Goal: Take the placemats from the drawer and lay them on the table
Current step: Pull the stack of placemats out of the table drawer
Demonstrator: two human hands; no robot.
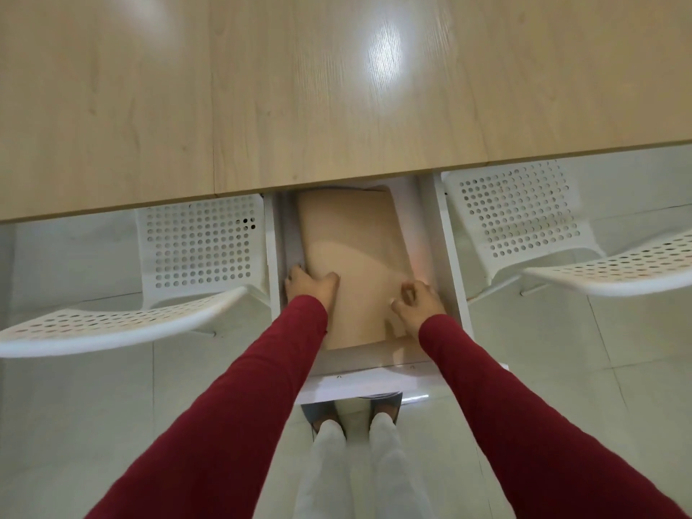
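Note:
A white drawer (359, 380) is pulled out from under the light wooden table (299, 88). Beige placemats (355, 249) lie stacked inside it, their far end hidden under the table's edge. My left hand (310, 286) grips the stack's left edge, fingers tucked beneath it. My right hand (417, 301) pinches the stack's right edge near the front, lifting a corner. Both arms wear red sleeves.
A white perforated chair (179, 264) stands left of the drawer, another (531, 226) to the right, both pushed partly under the table. My feet and white trousers (355, 443) are on the pale tiled floor just before the drawer front.

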